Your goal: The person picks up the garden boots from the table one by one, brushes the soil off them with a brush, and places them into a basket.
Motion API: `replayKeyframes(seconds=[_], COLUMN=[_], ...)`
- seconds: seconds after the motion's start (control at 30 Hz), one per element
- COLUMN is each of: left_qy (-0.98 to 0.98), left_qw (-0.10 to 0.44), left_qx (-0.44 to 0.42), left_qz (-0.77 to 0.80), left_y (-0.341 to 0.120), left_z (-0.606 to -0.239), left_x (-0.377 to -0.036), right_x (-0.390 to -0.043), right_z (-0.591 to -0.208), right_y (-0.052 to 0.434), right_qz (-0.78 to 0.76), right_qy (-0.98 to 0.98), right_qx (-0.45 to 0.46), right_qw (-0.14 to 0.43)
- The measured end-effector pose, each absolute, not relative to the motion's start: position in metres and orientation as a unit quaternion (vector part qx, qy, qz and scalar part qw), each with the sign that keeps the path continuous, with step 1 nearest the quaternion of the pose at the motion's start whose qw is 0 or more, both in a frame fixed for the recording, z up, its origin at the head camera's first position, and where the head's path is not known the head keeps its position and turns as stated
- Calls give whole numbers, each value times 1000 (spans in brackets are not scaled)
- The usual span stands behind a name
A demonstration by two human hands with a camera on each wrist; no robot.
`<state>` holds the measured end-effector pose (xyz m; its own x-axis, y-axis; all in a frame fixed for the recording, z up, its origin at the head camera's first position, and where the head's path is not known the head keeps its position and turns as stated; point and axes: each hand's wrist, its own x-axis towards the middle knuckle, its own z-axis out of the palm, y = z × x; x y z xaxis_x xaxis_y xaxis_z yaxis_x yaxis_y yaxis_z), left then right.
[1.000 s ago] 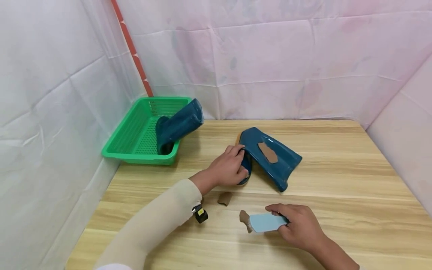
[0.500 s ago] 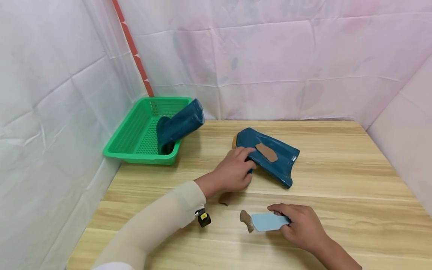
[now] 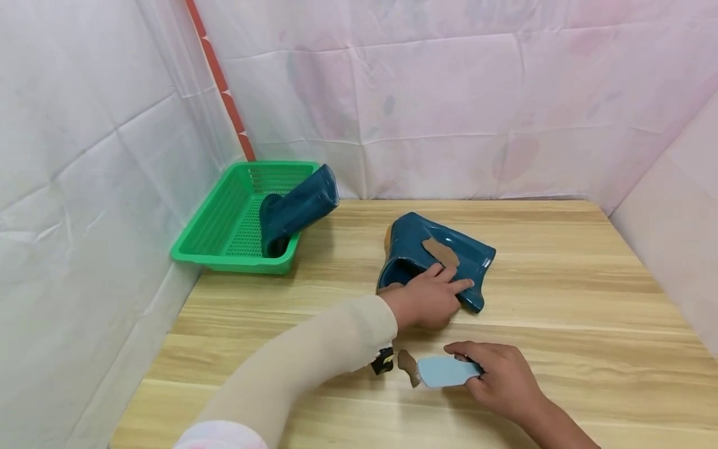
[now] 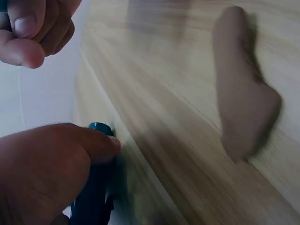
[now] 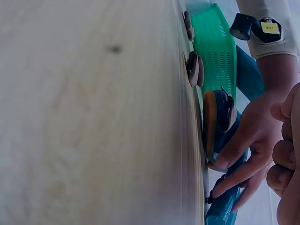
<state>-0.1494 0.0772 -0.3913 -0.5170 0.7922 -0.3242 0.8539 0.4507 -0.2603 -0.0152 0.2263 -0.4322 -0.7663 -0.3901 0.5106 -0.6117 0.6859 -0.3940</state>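
Nearer than the partly hidden glossy dark-blue boot (image 3: 408, 242), the right hand (image 3: 499, 378) mostly covers the grip of the flat pale-blue brush (image 3: 447, 371).

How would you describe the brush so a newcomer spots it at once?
At the near side of the wooden table is the person's right hand. The brush is in its grip, pointing left at a brown scrap. Its pale blue colour sets it apart from that scrap and the dark blue boot beyond.

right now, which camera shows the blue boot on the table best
The head view: the blue boot shows most fully there, partly behind the left hand. Right wrist shows it side-on, partly covered; left wrist, only part.
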Motion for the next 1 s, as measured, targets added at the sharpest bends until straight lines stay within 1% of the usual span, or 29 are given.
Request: replayKeyframes(seconds=[0.13, 0.27, 0.4, 0.57, 0.7, 0.83, 0.9, 1.0], left_qy=[852, 862, 877, 890, 900, 910, 907, 895], left_qw=[61, 7, -49, -95, -116, -133, -148, -173], left_qx=[479, 480, 471, 443, 385, 317, 300, 295], left_qz=[-201, -164, -84, 55, 166, 230, 255, 287], left_y=[78, 73, 63, 40, 22, 6, 0, -8], left_z=[-389, -381, -364, -334, -315, -308, -308, -311], left_x=[-149, -157, -169, -183, -191, -196, -197, -200], right_x=[-14, -16, -18, -21, -20, -19, -19, -19], right_z=[-434, -436, -437, -436, -432, -428, -426, -425], right_y=[227, 229, 230, 229, 228, 225, 224, 222], right_qz=[288, 293, 294, 289, 276, 262, 255, 245], right_qy=[-891, -882, -877, -880, -897, -921, -932, -940], right_qx=[285, 294, 298, 297, 276, 237, 217, 201], right_qw=[205, 222, 236, 234, 209, 162, 141, 126])
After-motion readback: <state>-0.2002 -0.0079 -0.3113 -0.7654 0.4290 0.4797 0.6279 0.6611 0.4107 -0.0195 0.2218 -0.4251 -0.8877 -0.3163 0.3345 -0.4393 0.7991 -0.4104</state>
